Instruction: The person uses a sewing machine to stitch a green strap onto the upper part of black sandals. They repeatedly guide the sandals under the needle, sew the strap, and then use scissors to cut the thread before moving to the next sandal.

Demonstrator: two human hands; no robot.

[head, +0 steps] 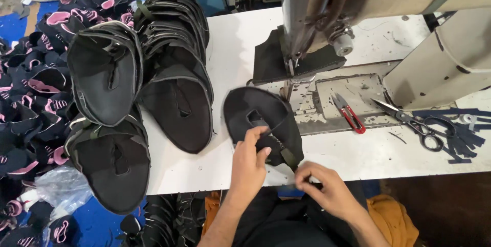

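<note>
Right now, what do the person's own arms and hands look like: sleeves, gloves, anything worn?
Both forearms are bare up to the bottom edge of the picture, with no sleeve in view. The left hand and right hand wear no gloves. No ring, watch or band shows on fingers or wrists. The nails look short and plain.

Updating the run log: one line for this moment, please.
left hand: pinching black fabric piece | right hand: pinching its strap end | piece: on white table, before sewing machine | scissors: idle

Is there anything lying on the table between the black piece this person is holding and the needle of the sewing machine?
Nothing visible does. The black shoe piece, held by the left hand and right hand, lies just before the needle area. The red thread snips and scissors lie off to the right.
</note>
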